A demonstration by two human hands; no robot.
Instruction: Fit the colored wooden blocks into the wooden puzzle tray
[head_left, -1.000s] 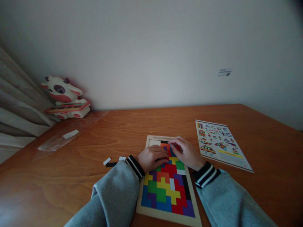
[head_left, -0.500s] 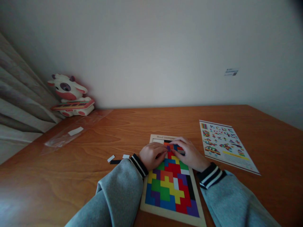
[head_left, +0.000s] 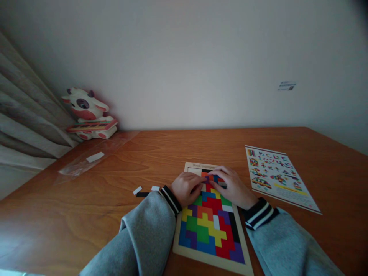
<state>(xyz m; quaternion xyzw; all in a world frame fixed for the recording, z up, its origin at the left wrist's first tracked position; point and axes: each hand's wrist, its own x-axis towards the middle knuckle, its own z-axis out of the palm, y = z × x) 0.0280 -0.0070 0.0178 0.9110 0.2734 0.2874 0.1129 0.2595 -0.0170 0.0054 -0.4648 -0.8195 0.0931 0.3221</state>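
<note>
A wooden puzzle tray (head_left: pixel 212 264), tilted slightly to the left, lies in front of me, filled over most of its area with colored block pieces. Over its far part, my left hand (head_left: pixel 187 188) has curled fingers, their tips at a small purple puzzle piece (head_left: pixel 206 180). My right hand (head_left: pixel 232 186) reaches in from the other side, thumb and forefinger apart, touching the pieces near the top. Between the hands, orange, blue and red pieces show in part. A white area (head_left: pixel 194 170) is visible at the top left corner of the tray.
Left of the tray lie two white pieces (head_left: pixel 155 188) and a black piece (head_left: pixel 142 194), partly behind my sleeve. A printed pattern sheet (head_left: pixel 283 180) is on the right. A clear plastic bag (head_left: pixel 77 166) and a cow toy with keyboard (head_left: pixel 89 111) are at far left.
The whole view has shifted a little, so everything sits slightly further right. Both hands keep nearly the same place over the tray, with only small finger movement.
</note>
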